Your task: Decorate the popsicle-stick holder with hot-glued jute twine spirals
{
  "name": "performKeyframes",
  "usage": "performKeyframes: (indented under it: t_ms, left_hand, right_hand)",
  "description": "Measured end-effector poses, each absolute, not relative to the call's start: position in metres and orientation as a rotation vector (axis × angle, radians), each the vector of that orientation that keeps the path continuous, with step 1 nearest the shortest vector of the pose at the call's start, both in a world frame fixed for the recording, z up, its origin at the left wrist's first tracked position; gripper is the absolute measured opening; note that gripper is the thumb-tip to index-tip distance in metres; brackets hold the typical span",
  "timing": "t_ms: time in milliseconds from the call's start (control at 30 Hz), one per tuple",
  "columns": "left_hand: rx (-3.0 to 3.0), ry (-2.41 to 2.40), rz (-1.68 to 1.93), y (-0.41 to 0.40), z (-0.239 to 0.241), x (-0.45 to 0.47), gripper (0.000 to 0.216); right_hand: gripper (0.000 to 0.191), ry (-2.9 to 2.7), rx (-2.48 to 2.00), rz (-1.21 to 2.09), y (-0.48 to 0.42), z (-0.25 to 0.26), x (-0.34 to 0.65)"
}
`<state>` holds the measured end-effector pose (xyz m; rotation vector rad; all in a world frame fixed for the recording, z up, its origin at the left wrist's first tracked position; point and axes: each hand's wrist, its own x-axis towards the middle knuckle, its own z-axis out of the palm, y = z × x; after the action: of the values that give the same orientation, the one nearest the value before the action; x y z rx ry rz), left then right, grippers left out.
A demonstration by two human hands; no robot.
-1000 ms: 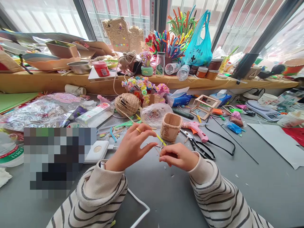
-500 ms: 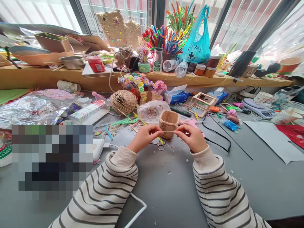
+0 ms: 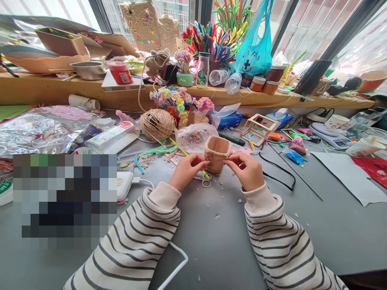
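Craft workspace, as we read it, set beside windows (image 3: pixel 169 12). On the grey table (image 3: pixel 199 245) we log a ball of twine (image 3: pixel 157 125), scissors (image 3: pixel 206 183), scattered scraps (image 3: pixel 217 216), a twine-trimmed box (image 3: pixel 217 162) and bright craft flowers (image 3: pixel 177 98); on the ledge (image 3: pixel 121 92), bundled pipe cleaners (image 3: pixel 207 45) and lidded jars (image 3: pixel 258 84).

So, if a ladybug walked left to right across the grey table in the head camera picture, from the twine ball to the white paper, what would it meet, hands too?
Twine ball → left hand → small twine-trimmed box → right hand → blue packet → white paper.
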<state>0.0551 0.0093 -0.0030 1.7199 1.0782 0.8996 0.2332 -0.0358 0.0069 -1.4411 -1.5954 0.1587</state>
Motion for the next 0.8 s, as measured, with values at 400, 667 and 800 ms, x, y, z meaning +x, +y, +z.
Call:
performKeyframes:
  t_ms: [400, 667, 800]
  left_hand:
    - [1.713, 1.09, 0.893, 0.0089, -0.0028, 0.056, 0.025]
    - [1.675, 1.118, 0.869, 0.0099, -0.0053, 0.0544, 0.017]
    - [1.677, 1.112, 0.882, 0.0111, -0.0075, 0.0533, 0.018]
  right_hand:
    - [0.01, -1.658, -1.376, -0.122, -0.0363, 0.0059, 0.2321]
    - [0.01, -1.692, -1.355, -0.15, -0.0379, 0.0053, 0.2315]
    - [0.012, -1.693, -1.371, -0.162, -0.038, 0.0061, 0.2309]
